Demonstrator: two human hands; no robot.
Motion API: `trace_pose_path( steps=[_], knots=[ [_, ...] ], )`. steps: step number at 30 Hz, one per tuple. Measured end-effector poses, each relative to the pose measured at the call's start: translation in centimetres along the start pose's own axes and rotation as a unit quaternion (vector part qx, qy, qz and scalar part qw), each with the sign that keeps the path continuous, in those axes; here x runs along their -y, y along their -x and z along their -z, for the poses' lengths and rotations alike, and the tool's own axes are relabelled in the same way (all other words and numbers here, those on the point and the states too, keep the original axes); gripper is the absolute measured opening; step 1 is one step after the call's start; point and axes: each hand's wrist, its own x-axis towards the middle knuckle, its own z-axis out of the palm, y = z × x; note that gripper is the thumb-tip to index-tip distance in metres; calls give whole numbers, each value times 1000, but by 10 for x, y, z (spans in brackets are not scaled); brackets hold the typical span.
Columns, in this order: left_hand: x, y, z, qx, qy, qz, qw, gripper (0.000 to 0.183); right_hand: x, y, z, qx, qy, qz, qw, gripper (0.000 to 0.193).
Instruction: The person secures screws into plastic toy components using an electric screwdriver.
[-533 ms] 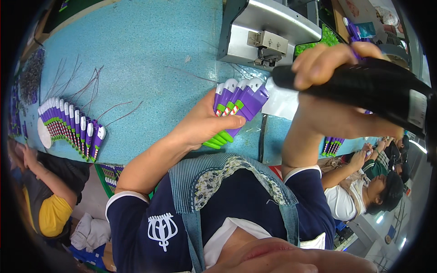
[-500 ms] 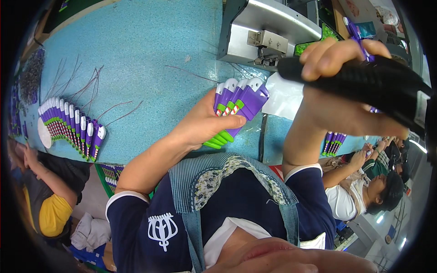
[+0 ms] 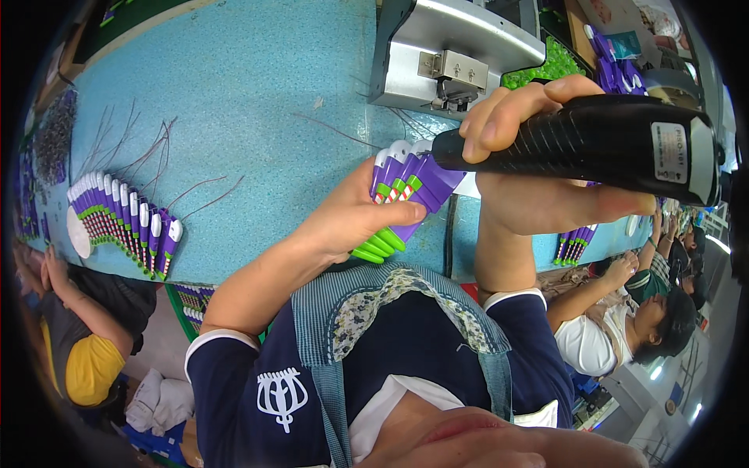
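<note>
My left hand (image 3: 347, 210) grips a fanned bunch of purple, white and green plastic pieces (image 3: 407, 187) with red-and-white striped parts, its thumb lying across them. Thin dark wires trail from their far side. My right hand (image 3: 538, 204) is wrapped round a black electric screwdriver (image 3: 577, 140) with a ribbed body and a pale label at its rear end. The front of this tool is at the white end of the rightmost piece in the bunch. It covers that end, so I cannot tell whether the bit touches it.
A grey metal machine (image 3: 460, 47) stands beyond my hands, by bright green small parts (image 3: 550, 62). On the blue table (image 3: 257, 93), more wired pieces (image 3: 125, 214) lie fanned at left. A dark cord (image 3: 450, 234) crosses the near edge. People sit on both sides.
My right hand has brought the electric screwdriver left and down, from above the table to the white ends of the pieces. My left hand has stayed nearly still, still holding the bunch.
</note>
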Motion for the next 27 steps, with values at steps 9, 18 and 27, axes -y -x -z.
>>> trace_pose_path(
  steps=[9,18,27],
  knots=[
    [-6,3,-3,7,11,-13,1000,60,-3,1,-1,-28,3,9,1000,99],
    [-5,-1,-9,26,-7,-33,999,55,17,-42,18,103,110,109,983,109],
    [-1,-2,-7,25,-8,-18,1000,55,4,-11,3,9,9,33,999,101]
  ],
)
